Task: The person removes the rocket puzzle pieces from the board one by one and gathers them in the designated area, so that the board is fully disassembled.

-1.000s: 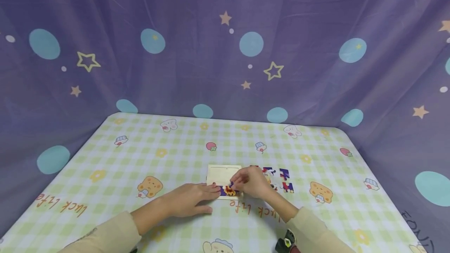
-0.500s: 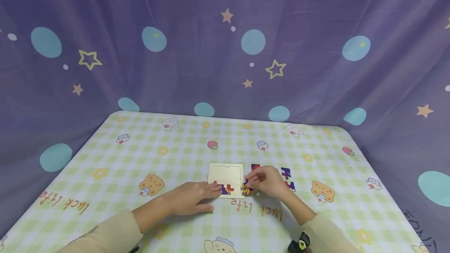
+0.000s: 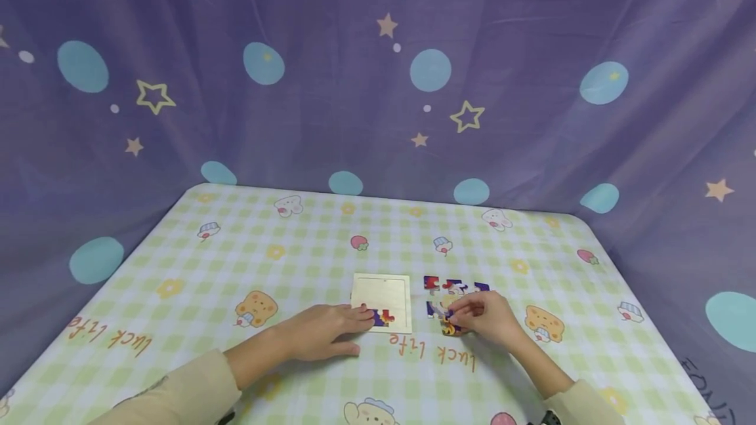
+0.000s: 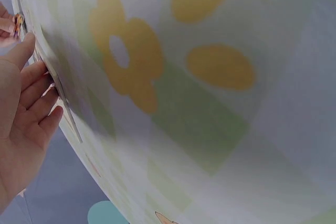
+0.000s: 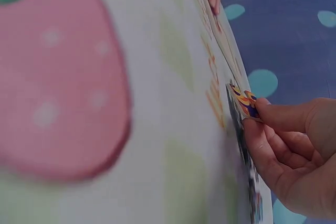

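My right hand (image 3: pixel 490 319) pinches a jigsaw puzzle piece (image 5: pixel 247 103) between thumb and fingertips. The piece is purple with orange and yellow flame-like marks, tilted above the loose puzzle pieces (image 3: pixel 432 283) right of the tray. My left hand (image 3: pixel 326 332) lies with extended fingers over the lower left corner of a pale wooden puzzle tray (image 3: pixel 380 291). In its lower row sits a purple, red and yellow puzzle section (image 3: pixel 384 318), partly covered by the left fingertips. Bare wood shows across the upper part of the tray.
The table (image 3: pixel 307 235) has a green-and-white checked cloth with printed cartoons and lettering. A purple curtain (image 3: pixel 331 84) with stars and blue dots hangs behind and beside it. Some loose pieces lie partly under the right hand.
My right hand has lifted a puzzle piece out of the tray's lower right and carried it right, over the loose pieces. My left hand stays on the tray's corner.
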{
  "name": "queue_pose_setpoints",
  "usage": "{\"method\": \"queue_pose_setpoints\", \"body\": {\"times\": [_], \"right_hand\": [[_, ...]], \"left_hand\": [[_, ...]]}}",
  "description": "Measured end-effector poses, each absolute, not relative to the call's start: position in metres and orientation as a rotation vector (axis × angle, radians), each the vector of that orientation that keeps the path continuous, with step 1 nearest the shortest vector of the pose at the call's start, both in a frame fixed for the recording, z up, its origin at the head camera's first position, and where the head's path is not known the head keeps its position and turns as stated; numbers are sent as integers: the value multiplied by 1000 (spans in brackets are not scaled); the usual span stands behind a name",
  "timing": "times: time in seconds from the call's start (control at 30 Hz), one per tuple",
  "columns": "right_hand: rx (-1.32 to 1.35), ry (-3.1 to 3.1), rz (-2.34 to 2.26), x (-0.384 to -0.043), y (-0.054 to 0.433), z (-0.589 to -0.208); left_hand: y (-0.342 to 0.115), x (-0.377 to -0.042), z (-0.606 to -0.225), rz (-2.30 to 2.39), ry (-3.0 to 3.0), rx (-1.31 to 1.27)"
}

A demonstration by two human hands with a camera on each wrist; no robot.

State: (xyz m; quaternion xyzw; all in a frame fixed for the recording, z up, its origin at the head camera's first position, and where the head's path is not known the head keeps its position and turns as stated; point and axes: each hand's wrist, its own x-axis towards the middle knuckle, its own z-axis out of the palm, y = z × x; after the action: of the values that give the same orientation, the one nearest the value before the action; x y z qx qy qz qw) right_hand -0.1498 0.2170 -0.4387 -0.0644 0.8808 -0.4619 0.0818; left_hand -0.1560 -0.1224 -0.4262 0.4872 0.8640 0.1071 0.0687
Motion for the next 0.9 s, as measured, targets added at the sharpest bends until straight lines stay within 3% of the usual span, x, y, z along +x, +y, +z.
{"method": "queue_pose_setpoints", "body": {"times": [0.47,0.9], "right_hand": [[-126,2827,-1168,-124,255,-434],[-6,3036,-920,-117,260,-430]], "left_hand": [[-121,-156,-426,325,2598,1439],[-122,-156,-428,335,2591,1429]]}}
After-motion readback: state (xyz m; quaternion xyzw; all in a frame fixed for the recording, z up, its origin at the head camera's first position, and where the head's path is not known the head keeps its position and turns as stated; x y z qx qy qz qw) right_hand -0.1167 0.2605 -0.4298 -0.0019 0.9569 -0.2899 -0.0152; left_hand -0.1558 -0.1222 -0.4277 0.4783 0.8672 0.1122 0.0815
